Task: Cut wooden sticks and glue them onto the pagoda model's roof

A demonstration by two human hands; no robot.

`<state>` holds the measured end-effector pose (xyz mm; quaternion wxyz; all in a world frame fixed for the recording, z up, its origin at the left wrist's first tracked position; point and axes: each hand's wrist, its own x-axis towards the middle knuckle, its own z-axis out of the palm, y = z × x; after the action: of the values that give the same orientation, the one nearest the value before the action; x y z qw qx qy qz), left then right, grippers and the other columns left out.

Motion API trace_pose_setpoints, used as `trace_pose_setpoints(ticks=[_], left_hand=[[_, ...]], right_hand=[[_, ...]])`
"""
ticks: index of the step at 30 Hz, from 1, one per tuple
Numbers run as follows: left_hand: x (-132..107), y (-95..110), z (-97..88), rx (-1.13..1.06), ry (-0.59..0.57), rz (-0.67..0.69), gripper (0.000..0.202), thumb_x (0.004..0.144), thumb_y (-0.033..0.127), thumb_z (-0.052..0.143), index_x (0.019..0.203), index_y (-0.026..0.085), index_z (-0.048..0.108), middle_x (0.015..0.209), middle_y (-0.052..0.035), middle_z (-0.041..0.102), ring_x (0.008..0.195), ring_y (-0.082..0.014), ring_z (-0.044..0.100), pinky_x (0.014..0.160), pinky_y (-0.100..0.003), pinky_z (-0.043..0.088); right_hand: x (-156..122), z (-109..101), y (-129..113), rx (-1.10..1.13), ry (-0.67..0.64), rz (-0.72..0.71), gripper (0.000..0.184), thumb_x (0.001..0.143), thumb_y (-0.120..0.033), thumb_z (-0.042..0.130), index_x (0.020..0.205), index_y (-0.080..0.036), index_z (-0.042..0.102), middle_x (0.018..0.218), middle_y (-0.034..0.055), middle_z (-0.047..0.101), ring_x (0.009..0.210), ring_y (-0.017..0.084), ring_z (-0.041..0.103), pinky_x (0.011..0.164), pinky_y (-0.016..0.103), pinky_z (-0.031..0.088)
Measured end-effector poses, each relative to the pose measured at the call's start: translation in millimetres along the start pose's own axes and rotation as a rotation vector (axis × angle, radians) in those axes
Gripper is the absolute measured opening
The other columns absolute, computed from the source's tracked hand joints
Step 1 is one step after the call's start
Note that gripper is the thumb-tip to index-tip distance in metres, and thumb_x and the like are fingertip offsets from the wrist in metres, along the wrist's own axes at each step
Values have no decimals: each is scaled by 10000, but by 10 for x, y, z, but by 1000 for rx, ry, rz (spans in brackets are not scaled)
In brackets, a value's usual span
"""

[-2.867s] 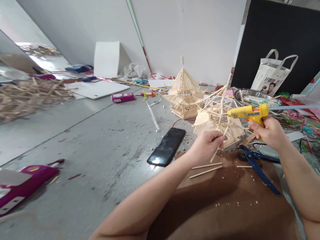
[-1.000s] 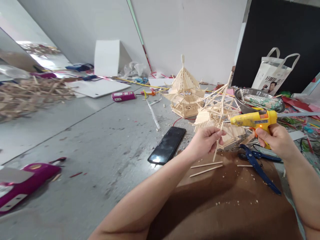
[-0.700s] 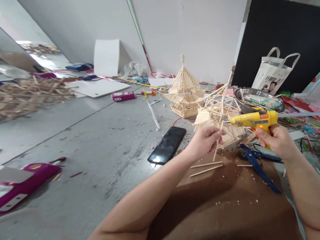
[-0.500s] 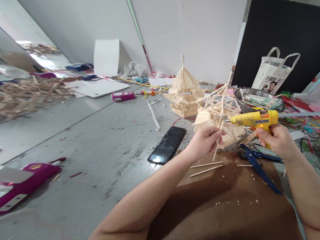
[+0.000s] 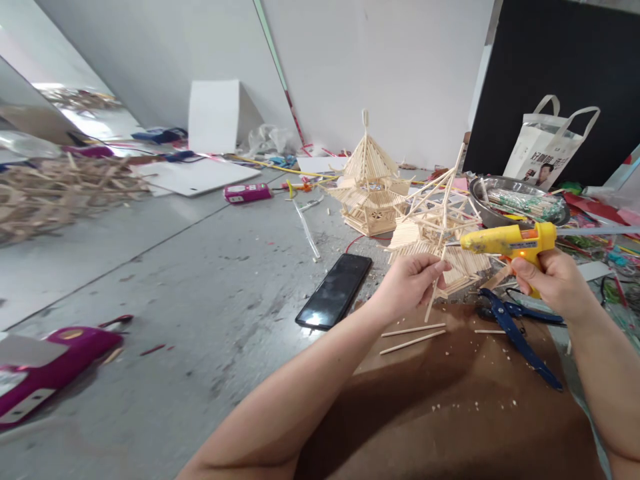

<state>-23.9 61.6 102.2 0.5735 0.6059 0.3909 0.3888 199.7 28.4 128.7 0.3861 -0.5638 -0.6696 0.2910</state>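
My left hand [image 5: 417, 283] pinches a thin wooden stick [image 5: 432, 301] that slants down below the fingers. In my right hand [image 5: 555, 280] is a yellow hot glue gun [image 5: 500, 240], its orange light lit and a glue stick poking out of the back. The nozzle points left, at or very near the stick's upper end just above my left fingers. Behind them stands a partly roofed stick pavilion model [image 5: 440, 227]. Two loose wooden sticks [image 5: 413, 339] lie on the brown board [image 5: 425, 413] below, near blue-handled cutters [image 5: 520, 340].
A fuller stick pavilion [image 5: 370, 180] stands farther back. Left of my hands lies a black phone [image 5: 334, 291]. Purple power strips [image 5: 60, 367] rest on the grey surface. At right are a metal bowl [image 5: 520, 200] of packaged sticks and a white bag [image 5: 547, 150].
Almost nothing differs. The glue gun has tipped very slightly, its nozzle staying close to the stick; my left hand keeps its hold in the same place.
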Motion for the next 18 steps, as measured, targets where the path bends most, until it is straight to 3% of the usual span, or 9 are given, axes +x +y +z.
trace_pose_setpoints(ticks=[6, 10, 12, 15, 17, 18], left_hand=[[-9, 1, -8, 3, -18, 12, 200, 773, 317, 516, 765, 123, 562, 578, 23, 552, 315, 5, 356, 323, -140, 266], [-14, 2, -11, 0, -3, 21, 201, 760, 319, 528, 728, 123, 561, 581, 13, 559, 317, -1, 357, 327, -153, 251], [-22, 9, -12, 10, 19, 37, 205, 757, 318, 530, 692, 127, 564, 516, 23, 524, 321, -8, 349, 341, -165, 244], [-41, 37, -22, 46, 91, 81, 194, 728, 313, 561, 647, 138, 577, 430, 51, 426, 343, -19, 317, 364, -183, 217], [-46, 75, -37, 74, 145, 112, 171, 691, 296, 595, 619, 142, 581, 440, 54, 405, 375, -23, 297, 382, -197, 206], [-43, 101, -46, 89, 162, 124, 167, 676, 289, 607, 601, 142, 579, 450, 53, 401, 393, -25, 287, 392, -203, 205]], right_hand=[[68, -13, 94, 100, 51, 42, 329, 729, -502, 535, 725, -174, 516, 467, -36, 458, 400, 81, 392, 397, 226, 312], [155, -133, 239, 202, 125, 44, 326, 714, -489, 561, 780, -172, 528, 552, -9, 522, 408, 74, 418, 413, 228, 339], [223, -241, 416, 260, 220, 96, 320, 708, -467, 578, 812, -170, 525, 583, 4, 547, 424, 79, 456, 425, 226, 358], [341, -428, 853, 346, 472, 217, 334, 650, -474, 620, 768, -192, 486, 569, -2, 538, 405, 98, 492, 396, 231, 375], [409, -532, 1190, 306, 485, 225, 332, 666, -513, 578, 713, -205, 461, 548, 3, 538, 381, 103, 485, 400, 252, 400], [435, -567, 1343, 237, 424, 192, 338, 669, -526, 560, 677, -208, 446, 495, -7, 510, 353, 107, 463, 373, 256, 385]])
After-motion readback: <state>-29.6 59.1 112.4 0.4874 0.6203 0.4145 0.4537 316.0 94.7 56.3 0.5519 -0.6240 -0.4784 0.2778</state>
